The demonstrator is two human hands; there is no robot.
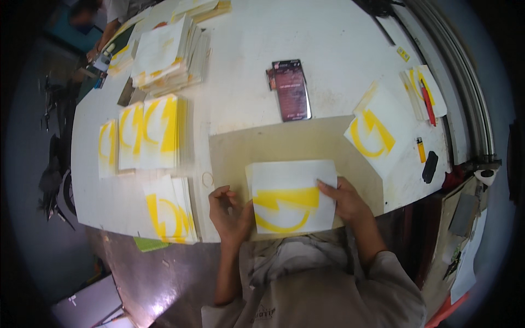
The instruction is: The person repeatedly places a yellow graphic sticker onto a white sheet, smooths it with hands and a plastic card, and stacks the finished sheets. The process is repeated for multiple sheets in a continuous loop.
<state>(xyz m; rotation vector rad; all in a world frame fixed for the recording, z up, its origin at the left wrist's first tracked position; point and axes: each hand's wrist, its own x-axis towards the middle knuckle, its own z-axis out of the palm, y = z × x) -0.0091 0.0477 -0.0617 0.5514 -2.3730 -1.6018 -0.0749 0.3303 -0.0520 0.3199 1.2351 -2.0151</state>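
Observation:
A stack of white paper sheets (293, 177), the top one printed with a yellow curved mark and jagged band, is in front of me at the near edge of the table. My right hand (353, 203) grips its right edge, thumb on the top sheet and fingers underneath or behind, partly hidden. Against the left edge rests the thumb side of my left hand (231, 217); its fingers are loosely bent and apart, not wrapped round the paper. Beneath the stack lies a beige board (235, 147).
Piles of yellow-printed sheets (161, 131) stand at left, with a taller paper stack (158, 52) behind. A phone (292, 90) lies mid-table. To the right are a loose printed sheet (377, 134), a red pen (427, 104), a yellow lighter (420, 150) and a black object (430, 167). Someone's arm (109, 33) shows far left.

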